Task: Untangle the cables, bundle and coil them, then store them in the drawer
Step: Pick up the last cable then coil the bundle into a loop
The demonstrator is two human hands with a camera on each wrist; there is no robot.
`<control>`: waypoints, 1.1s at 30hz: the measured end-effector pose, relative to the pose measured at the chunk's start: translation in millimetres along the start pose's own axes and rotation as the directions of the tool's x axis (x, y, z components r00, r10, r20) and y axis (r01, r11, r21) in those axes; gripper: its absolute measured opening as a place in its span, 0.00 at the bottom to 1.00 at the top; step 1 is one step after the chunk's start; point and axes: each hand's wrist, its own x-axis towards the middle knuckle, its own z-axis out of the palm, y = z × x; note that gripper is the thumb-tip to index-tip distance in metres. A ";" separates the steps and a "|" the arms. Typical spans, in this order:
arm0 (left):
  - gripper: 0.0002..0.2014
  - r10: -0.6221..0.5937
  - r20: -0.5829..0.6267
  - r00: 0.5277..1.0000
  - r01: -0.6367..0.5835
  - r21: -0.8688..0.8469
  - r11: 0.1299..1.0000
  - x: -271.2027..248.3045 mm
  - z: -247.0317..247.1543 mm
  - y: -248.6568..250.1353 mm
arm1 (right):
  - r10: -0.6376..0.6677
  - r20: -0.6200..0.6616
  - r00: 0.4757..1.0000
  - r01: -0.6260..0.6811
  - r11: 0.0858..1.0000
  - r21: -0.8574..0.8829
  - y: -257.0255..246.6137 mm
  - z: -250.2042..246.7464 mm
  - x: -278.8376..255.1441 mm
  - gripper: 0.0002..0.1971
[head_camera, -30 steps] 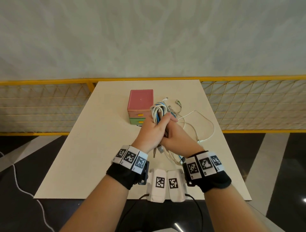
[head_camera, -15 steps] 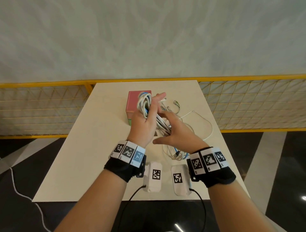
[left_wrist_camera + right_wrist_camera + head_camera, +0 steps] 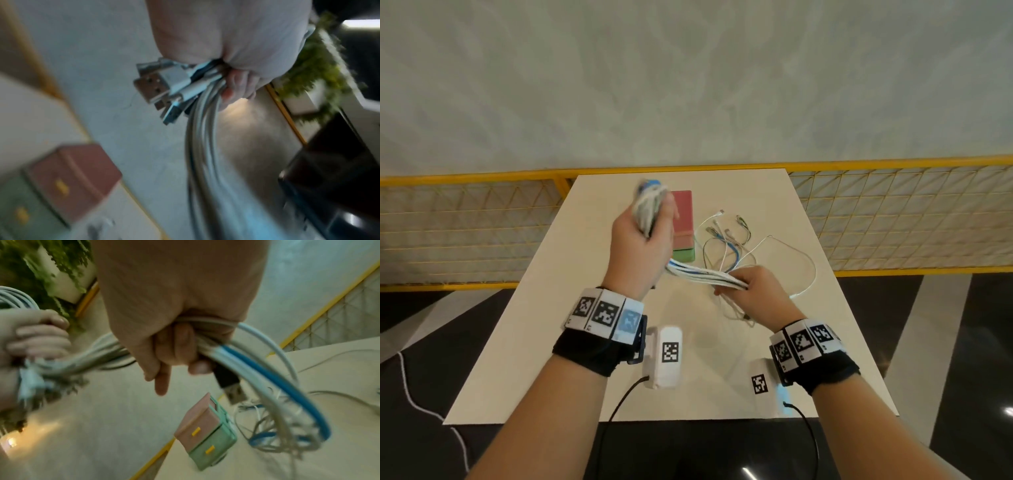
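Observation:
My left hand (image 3: 643,236) is raised over the table and grips a coiled bundle of white and blue cables (image 3: 650,205). USB plugs (image 3: 152,87) stick out of its fist (image 3: 232,53). The cables (image 3: 705,274) run taut down to my right hand (image 3: 750,291), which grips them lower and to the right. In the right wrist view my fingers (image 3: 180,345) curl round white and blue cables (image 3: 267,369). Loose ends (image 3: 726,236) trail on the table. The small drawer box (image 3: 683,222), pink above green, stands behind my left hand, both drawers shut (image 3: 203,434).
The beige table (image 3: 585,308) has a yellow mesh railing (image 3: 893,219) behind and beside it. A thin white cable loop (image 3: 804,270) lies near the right edge. A white cord (image 3: 417,401) lies on the dark floor at left. Green plants (image 3: 312,68) hang beyond the table.
My hands, together a second ago, have pulled apart. The left hand rose up and left with the coil. The right hand slid down and right, stretching the cables between them.

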 end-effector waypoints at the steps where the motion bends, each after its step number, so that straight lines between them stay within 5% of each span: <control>1: 0.13 0.020 0.033 0.999 -0.024 0.133 0.991 -1.8 -2.2 -4.0 | -0.012 -0.055 0.998 0.012 1.000 -0.007 -2.0 -2.8 2.2 0.03; 5: 0.07 -0.142 0.251 0.957 0.068 0.282 0.957 -15.1 5.2 -0.6 | -0.060 -0.187 0.981 0.064 0.998 0.012 -23.0 -10.8 10.6 0.20; 8: 0.19 -0.248 0.451 0.857 0.133 0.272 0.953 -20.1 12.6 -0.9 | -0.158 -0.167 0.973 0.157 0.987 -0.024 -39.3 -11.2 14.1 0.28; 11: 0.22 -0.298 0.504 0.811 0.162 0.297 0.941 -17.9 11.7 -8.3 | -0.185 -0.155 0.971 0.179 0.983 -0.049 -47.2 -13.7 13.8 0.28; 14: 0.12 -0.294 0.494 0.819 0.119 0.355 0.927 -16.9 9.1 -8.1 | -0.218 -0.117 0.969 0.220 0.975 0.007 -52.7 -15.5 8.2 0.21; 18: 0.17 -0.287 0.409 0.866 0.135 0.362 0.923 -15.2 2.2 -9.7 | -0.280 0.018 0.960 0.277 0.957 0.085 -47.4 -24.2 2.1 0.07; 20: 0.10 -0.312 0.413 0.856 0.171 0.343 0.924 -11.6 -6.8 -12.6 | -0.288 0.071 0.955 0.283 0.957 0.062 -36.1 -29.6 -3.0 0.01; 21: 0.05 -0.313 0.424 0.850 0.198 0.294 0.935 -11.3 -10.0 -10.9 | -0.285 0.071 0.956 0.280 0.958 0.068 -29.6 -31.1 -5.1 0.03; 24: 0.13 -0.281 0.455 0.845 0.316 0.000 0.949 -14.9 -7.3 -13.7 | -0.281 0.044 0.959 0.277 0.958 0.076 -18.9 -27.2 -8.4 0.07; 27: 0.17 -0.305 0.424 0.853 0.439 -0.265 0.859 -17.7 5.9 -10.3 | -0.257 0.010 0.966 0.253 0.956 0.149 -25.5 -19.1 -11.4 0.09; 33: 0.31 -0.480 0.119 0.869 0.473 0.082 0.877 -14.1 21.0 -10.9 | -0.248 -0.049 0.968 0.252 0.960 0.119 -56.6 -11.6 -18.2 0.12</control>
